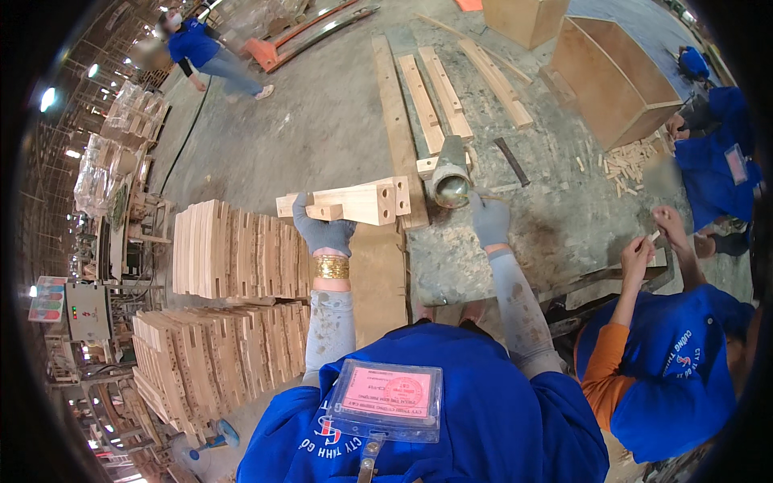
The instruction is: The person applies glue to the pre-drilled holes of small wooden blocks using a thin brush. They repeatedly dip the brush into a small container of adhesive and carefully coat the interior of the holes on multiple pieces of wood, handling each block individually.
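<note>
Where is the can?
In the head view, the can sits on the table, a little right of centre, just left of the right hand.

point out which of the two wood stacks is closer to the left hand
The upper stack, just left of the left hand in the picture; the lower stack sits further down, farther from that hand.

Dark print and a round red stamp fill the pink rectangular card (393,394) in clear plastic on the nearest worker's chest, and white capitals with a red-and-white emblem mark that worker's blue fabric shirt (499,362). Similar white lettering runs over the neighbour's blue fabric shirt (672,410). From here, the multicoloured rectangular sign (48,299) at far left is too small to read.
</note>
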